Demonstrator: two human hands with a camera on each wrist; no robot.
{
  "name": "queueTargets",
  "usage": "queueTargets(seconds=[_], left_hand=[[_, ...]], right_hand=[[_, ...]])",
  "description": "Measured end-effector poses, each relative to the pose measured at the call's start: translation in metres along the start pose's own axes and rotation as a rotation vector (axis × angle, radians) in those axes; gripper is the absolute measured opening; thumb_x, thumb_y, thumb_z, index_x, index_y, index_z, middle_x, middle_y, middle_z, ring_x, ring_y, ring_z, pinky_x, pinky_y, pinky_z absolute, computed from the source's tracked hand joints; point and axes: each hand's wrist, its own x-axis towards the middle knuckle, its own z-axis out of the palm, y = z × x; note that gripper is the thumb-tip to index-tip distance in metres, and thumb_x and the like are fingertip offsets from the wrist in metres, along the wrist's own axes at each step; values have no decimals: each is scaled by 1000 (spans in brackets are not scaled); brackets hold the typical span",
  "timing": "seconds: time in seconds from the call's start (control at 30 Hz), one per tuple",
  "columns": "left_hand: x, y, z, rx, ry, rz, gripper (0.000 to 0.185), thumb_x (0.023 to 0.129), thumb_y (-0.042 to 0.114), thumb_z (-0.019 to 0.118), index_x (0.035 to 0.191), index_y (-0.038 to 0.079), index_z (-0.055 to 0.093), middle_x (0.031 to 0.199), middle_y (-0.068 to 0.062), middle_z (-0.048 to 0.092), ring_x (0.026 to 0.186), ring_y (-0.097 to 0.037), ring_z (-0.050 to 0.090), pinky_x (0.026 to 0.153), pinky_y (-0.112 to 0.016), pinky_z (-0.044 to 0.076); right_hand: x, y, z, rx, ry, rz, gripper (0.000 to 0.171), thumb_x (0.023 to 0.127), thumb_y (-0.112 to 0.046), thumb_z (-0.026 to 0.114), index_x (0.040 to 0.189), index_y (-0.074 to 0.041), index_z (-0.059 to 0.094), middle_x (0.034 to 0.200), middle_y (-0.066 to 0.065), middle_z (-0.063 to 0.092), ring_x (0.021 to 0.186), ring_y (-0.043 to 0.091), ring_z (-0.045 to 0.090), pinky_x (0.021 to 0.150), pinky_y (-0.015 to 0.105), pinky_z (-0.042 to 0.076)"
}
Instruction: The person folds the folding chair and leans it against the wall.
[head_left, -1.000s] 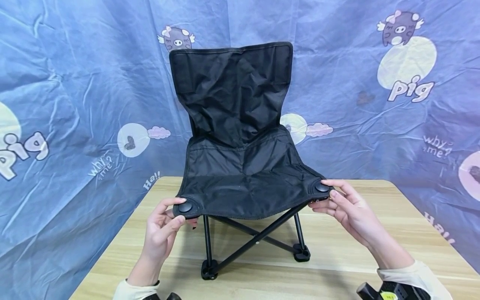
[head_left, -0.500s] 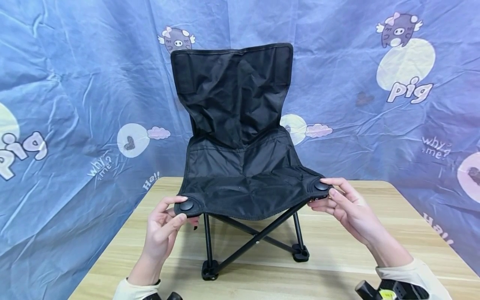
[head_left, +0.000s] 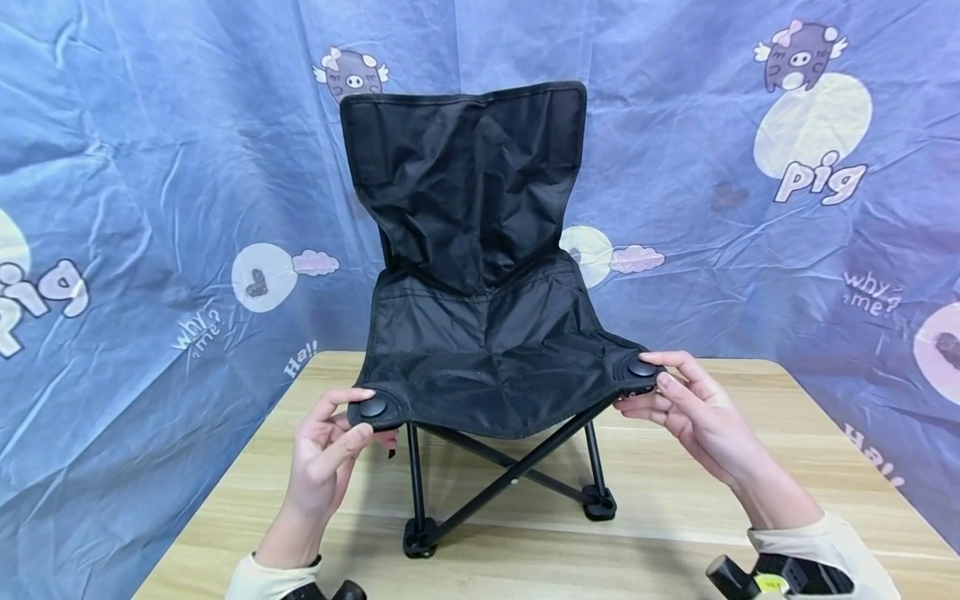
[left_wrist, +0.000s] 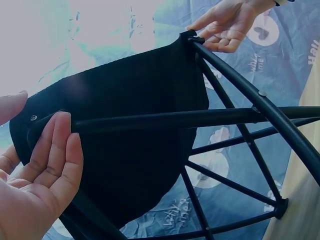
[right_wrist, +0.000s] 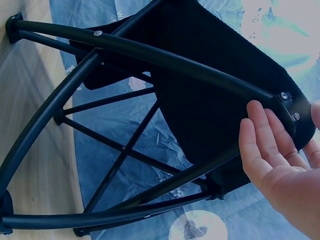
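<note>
A small black folding camp chair (head_left: 480, 333) stands unfolded on the wooden table (head_left: 675, 500), its backrest toward the backdrop. My left hand (head_left: 330, 446) pinches the seat's front-left corner, thumb on top by the round cap (head_left: 372, 407) and fingers underneath (left_wrist: 55, 160). My right hand (head_left: 686, 408) pinches the front-right corner by its cap (head_left: 642, 367) in the same way, with its fingers (right_wrist: 267, 150) under the frame joint. The crossed black legs (head_left: 502, 483) rest on the tabletop. From below, the seat fabric (left_wrist: 130, 130) is stretched over the tubes (right_wrist: 175, 60).
A wrinkled blue cloth backdrop (head_left: 150, 208) printed with pigs and words hangs close behind and to both sides of the table. Bare wood lies around the chair's feet (head_left: 420, 537). Black wrist-worn cameras (head_left: 780, 575) show at the bottom edge.
</note>
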Motion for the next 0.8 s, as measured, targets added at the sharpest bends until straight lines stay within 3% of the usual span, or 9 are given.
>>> queueTargets(seconds=[0.8], left_hand=[[-2, 0, 1, 1, -11, 23, 45, 89, -20, 41, 123, 3, 62, 94, -14, 74, 79, -20, 73, 74, -32, 60]], right_hand=[[-1, -2, 1, -43, -3, 20, 44, 107, 4, 20, 141, -4, 45, 127, 17, 61, 107, 32, 68, 97, 38, 53]])
